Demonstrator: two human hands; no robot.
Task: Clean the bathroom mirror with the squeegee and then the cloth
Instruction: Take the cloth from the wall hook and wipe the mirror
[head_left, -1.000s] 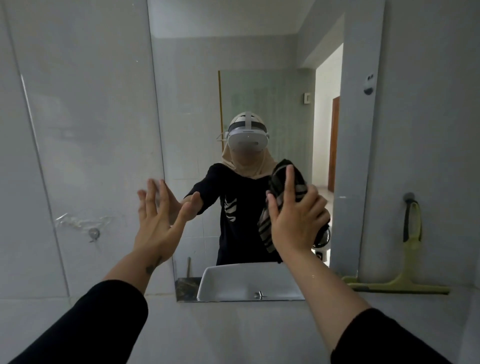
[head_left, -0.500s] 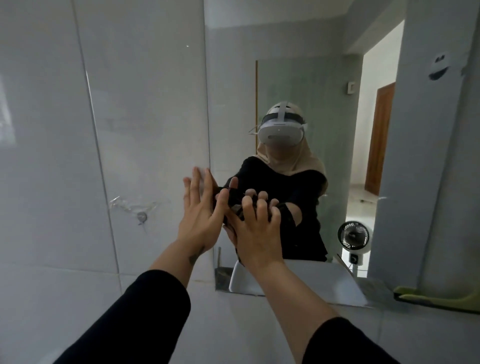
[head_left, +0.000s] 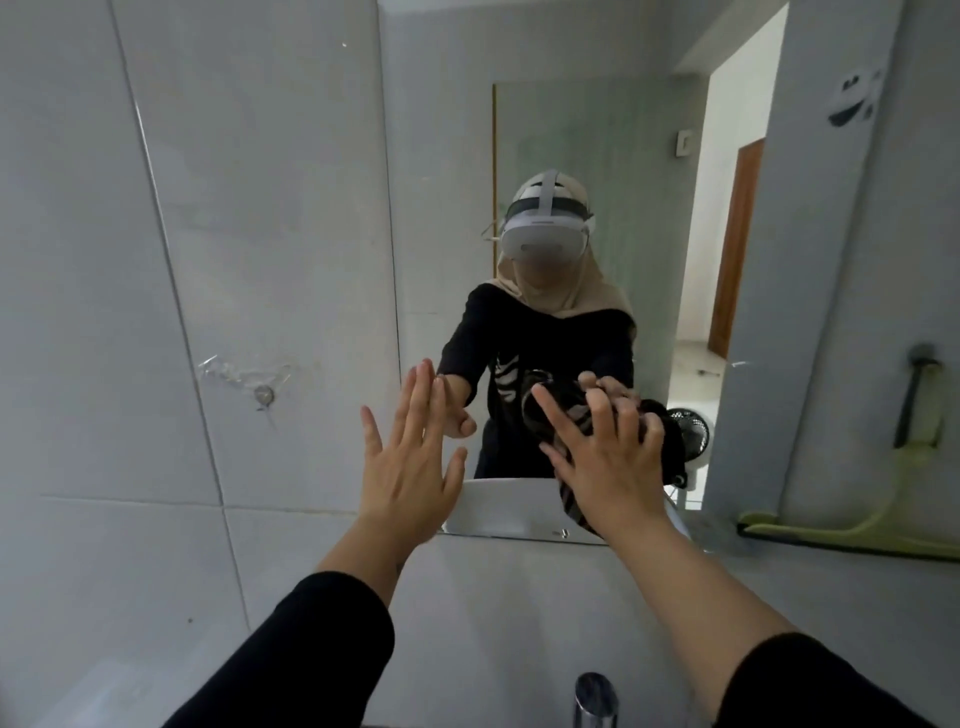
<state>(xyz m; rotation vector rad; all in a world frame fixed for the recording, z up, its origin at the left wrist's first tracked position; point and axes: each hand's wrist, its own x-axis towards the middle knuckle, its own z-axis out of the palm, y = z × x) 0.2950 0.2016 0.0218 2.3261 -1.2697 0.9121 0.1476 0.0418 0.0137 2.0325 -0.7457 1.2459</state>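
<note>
head view: right hand (head_left: 605, 457) spread flat, pressing the dark striped cloth (head_left: 563, 415) against the lower part of the mirror (head_left: 571, 156). left hand (head_left: 410, 462) open, fingers wide, at the mirror's left edge, holding nothing. green squeegee (head_left: 883, 525) rests on the ledge at right, well apart.

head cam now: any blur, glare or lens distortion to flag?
Head view: wide-angle bending, the tile seams and the mirror edges lean and curve; soft even daylight, brightest in the reflected doorway, no hard glare on the glass; slight softness on the right hand pressing the cloth; left hand and squeegee readable.
</note>
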